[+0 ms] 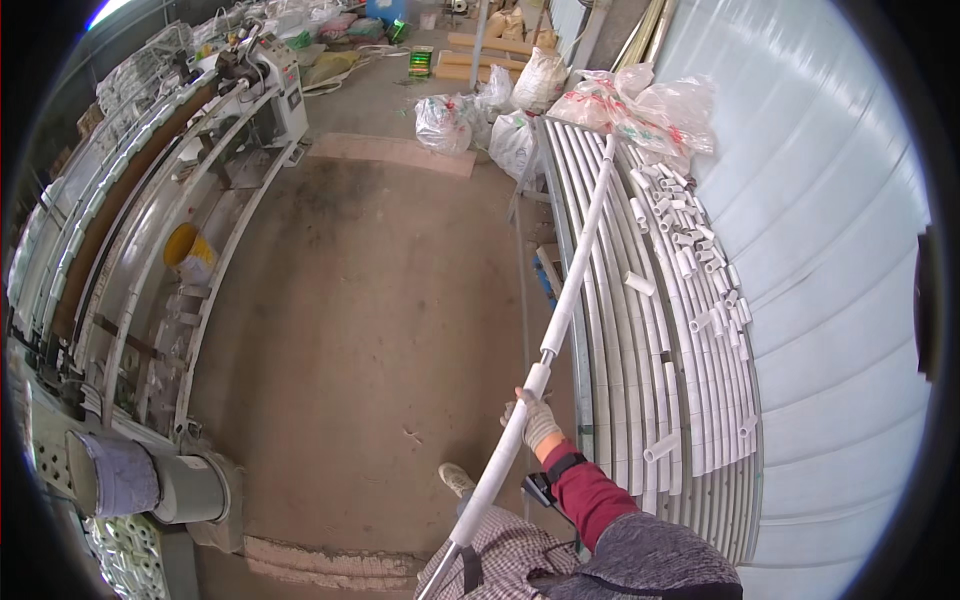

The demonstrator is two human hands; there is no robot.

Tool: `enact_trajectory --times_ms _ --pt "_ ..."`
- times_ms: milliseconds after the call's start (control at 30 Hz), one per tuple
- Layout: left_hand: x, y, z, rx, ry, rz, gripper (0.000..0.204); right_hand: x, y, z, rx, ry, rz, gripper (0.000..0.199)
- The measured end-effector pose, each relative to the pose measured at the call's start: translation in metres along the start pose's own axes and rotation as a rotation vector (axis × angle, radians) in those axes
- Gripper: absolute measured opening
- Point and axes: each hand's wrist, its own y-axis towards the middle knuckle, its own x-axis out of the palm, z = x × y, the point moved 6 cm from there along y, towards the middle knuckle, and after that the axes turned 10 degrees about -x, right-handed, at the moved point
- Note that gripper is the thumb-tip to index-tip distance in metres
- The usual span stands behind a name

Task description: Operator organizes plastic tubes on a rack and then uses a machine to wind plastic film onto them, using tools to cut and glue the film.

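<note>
Beside the rack (640, 400) of stacked pipes, the right hand (537, 420) is gripping a long white pipe (560, 310), not yet laid down; left hand unseen.

One gloved hand (537, 418) and one shoe (457, 479) show. One yellow bucket (190, 252) stands left. Roughly six filled plastic sacks (445, 122) lie ahead.

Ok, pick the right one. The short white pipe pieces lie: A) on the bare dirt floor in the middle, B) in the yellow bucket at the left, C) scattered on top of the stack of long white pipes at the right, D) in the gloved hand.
C: the short pipe pieces lie loose on the stack of long pipes at the right, while the gloved right hand grips only a long white pipe.
</note>
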Motion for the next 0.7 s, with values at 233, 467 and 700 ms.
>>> enact_trajectory --times_ms 233,467,700 --pt "-0.222 0.025 -0.090 -0.023 0.814 0.334 0.029 -0.007 -0.047 0.039 0.043 -0.130 0.140 0.028" --pt "-0.352 0.113 -0.182 -0.083 0.647 0.686 0.019 0.061 -0.129 0.094 -0.087 -0.148 -0.033 0.027" --pt "-0.497 0.264 -0.311 0.135 0.837 0.406 0.025 0.186 -0.351 0.189 -0.074 -0.122 -0.505 0.029"
